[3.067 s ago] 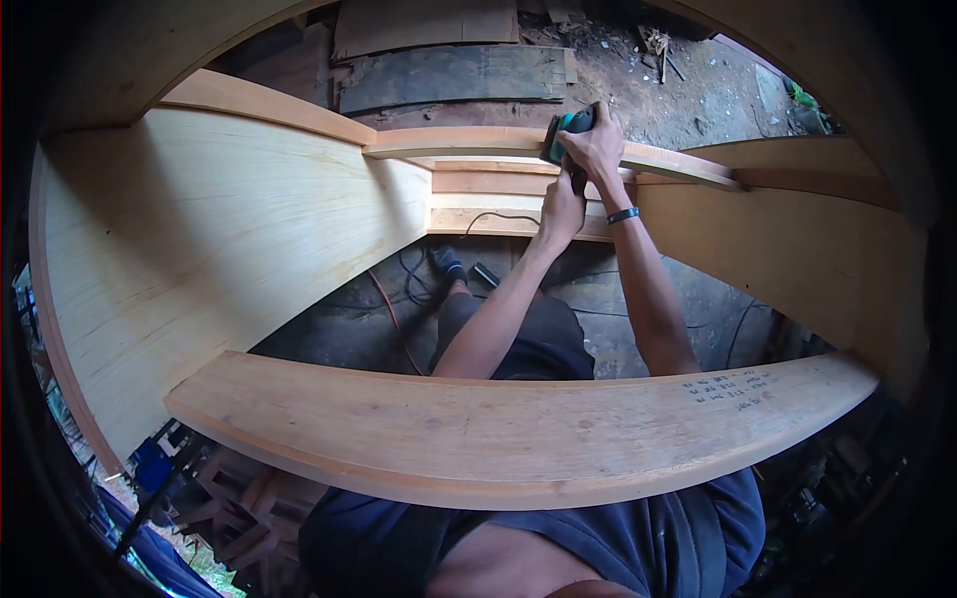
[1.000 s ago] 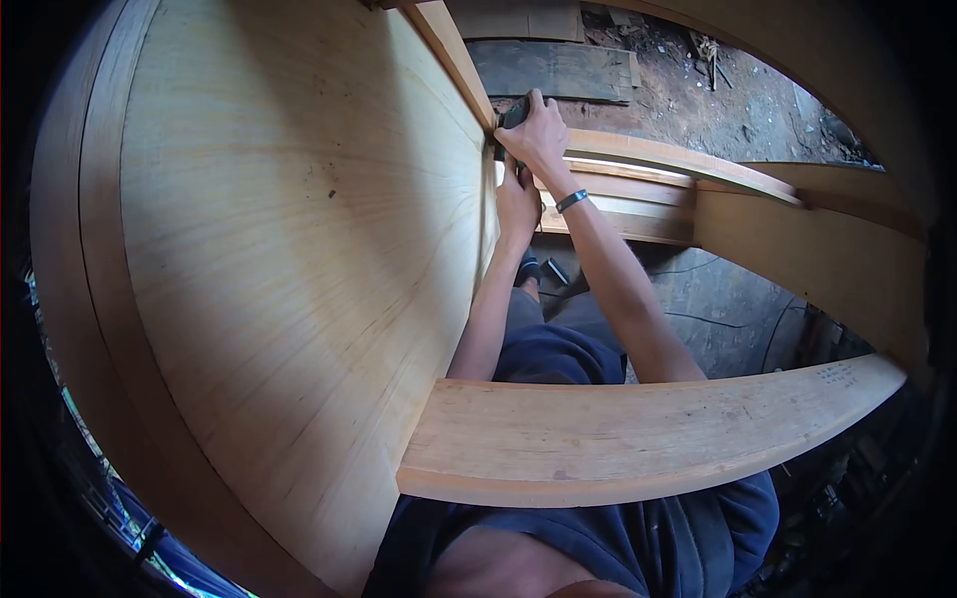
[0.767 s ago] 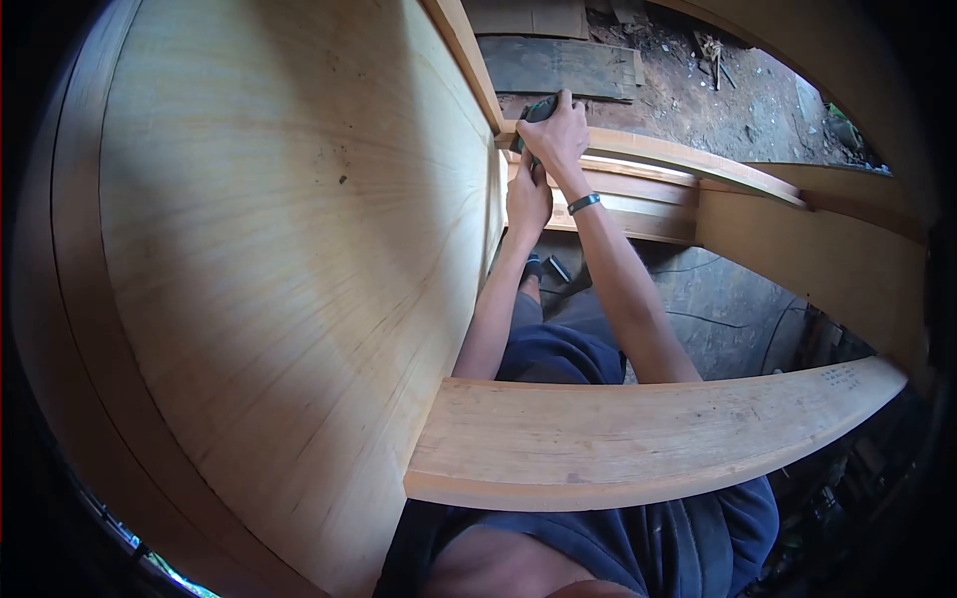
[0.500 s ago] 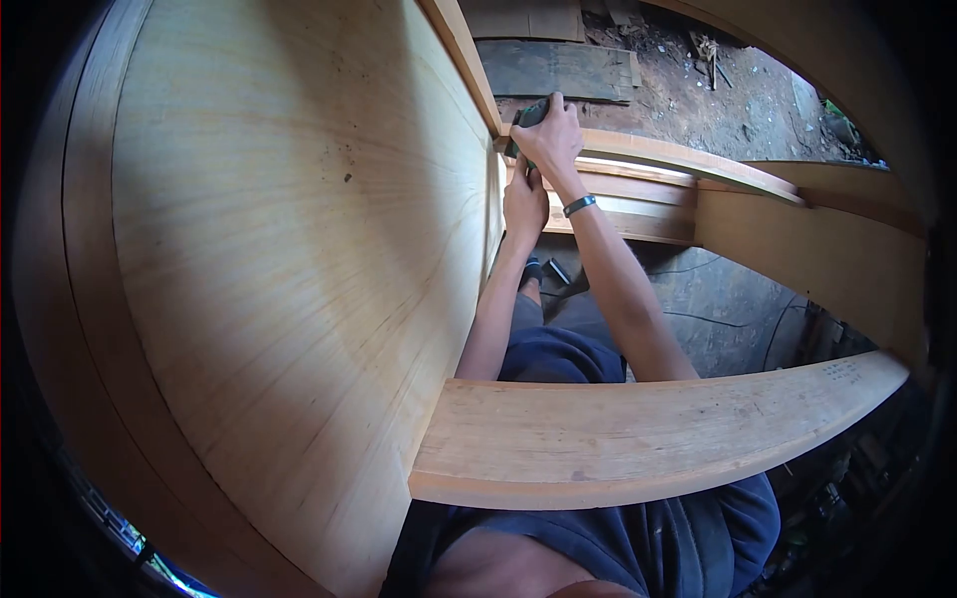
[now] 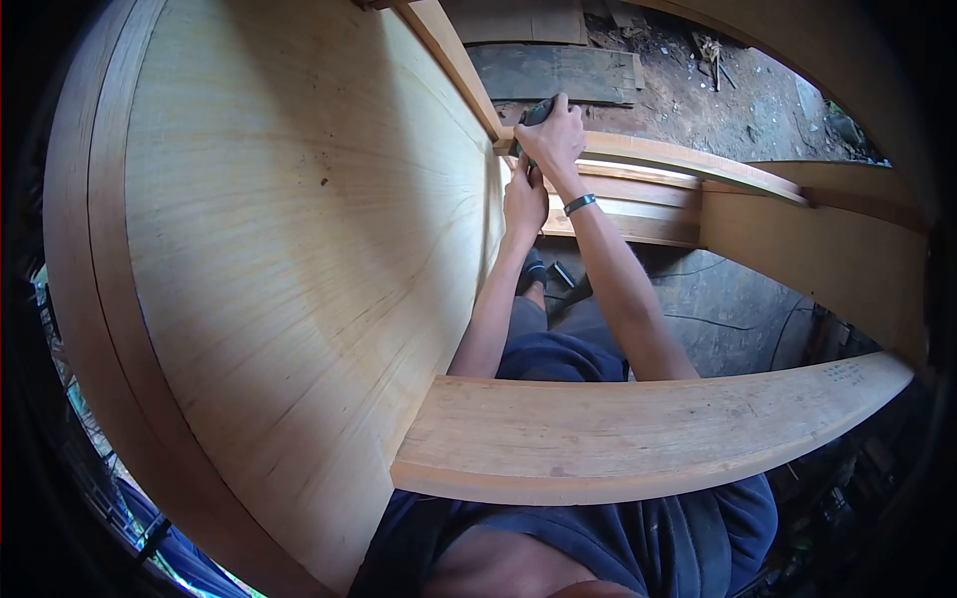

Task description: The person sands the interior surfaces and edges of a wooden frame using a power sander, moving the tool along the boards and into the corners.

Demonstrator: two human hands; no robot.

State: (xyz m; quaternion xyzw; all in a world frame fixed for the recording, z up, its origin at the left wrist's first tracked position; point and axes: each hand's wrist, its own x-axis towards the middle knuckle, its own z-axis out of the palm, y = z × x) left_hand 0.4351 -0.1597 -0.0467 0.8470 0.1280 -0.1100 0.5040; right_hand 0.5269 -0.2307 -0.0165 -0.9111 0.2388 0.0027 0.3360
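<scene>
A small green and black sander [image 5: 531, 117] rests on the far wooden rail [image 5: 678, 161], right at the corner where the rail meets the big pale side panel [image 5: 299, 229]. My right hand [image 5: 552, 136] lies on top of the sander and grips it; a dark band sits on that wrist. My left hand [image 5: 524, 200] is just below, closed around the sander's rear part, which is mostly hidden by the hand.
A thick wooden rail [image 5: 648, 429] crosses in front of my body. A second wooden panel [image 5: 817, 249] stands on the right. Dark boards [image 5: 558, 68] and debris lie on the dirt floor beyond. Cables [image 5: 718, 319] run across the floor below.
Since three seconds ago the sander and both hands slid left along the far rail into the corner by the side panel. Over the last second they shift only slightly.
</scene>
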